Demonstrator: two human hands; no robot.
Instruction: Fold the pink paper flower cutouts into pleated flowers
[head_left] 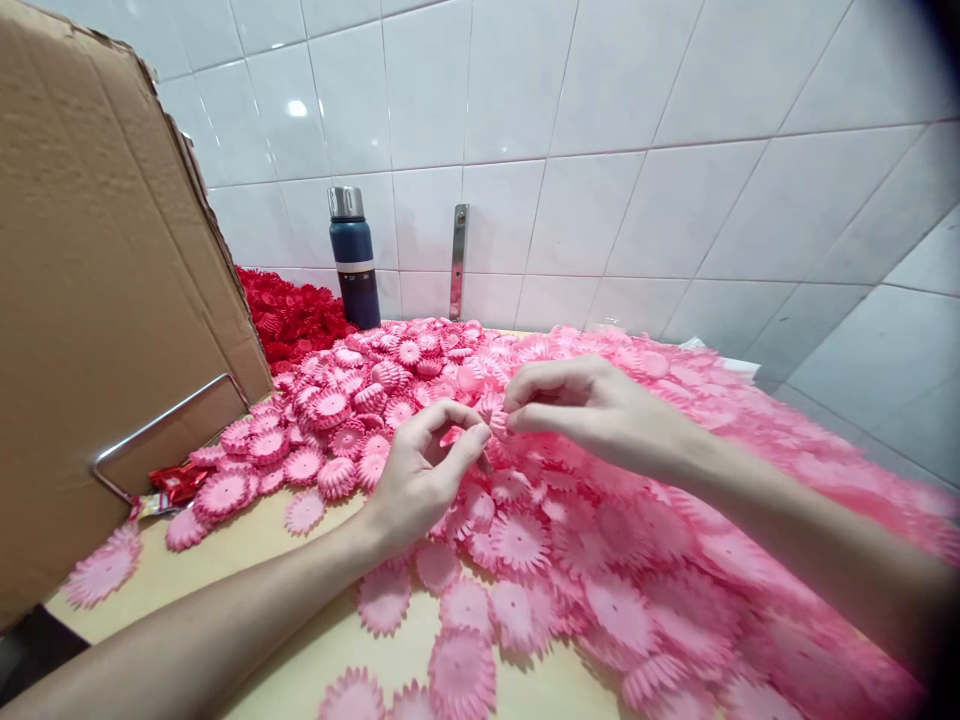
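Both my hands are raised over a large heap of pink scalloped petal discs (521, 540), thin and fringed, some with a small hole in the centre. My left hand (427, 470) is closed, thumb and forefinger pinched at the tips. Opposite it, my right hand (592, 410) also pinches with thumb and forefinger. Between the two sets of fingertips sits a small pink petal disc (492, 411), its fringe gathered. Right fingertips touch its edge; the left fingertips meet at its other side, where the exact contact is partly hidden.
A cardboard box (112, 270) stands at left, with a bent metal wire handle (161, 420) and a red wrapper (180, 482) nearby. Behind are red petal discs (296, 310), a blue bottle (355, 265) and a metal strip (459, 262) against the tiled wall (592, 90).
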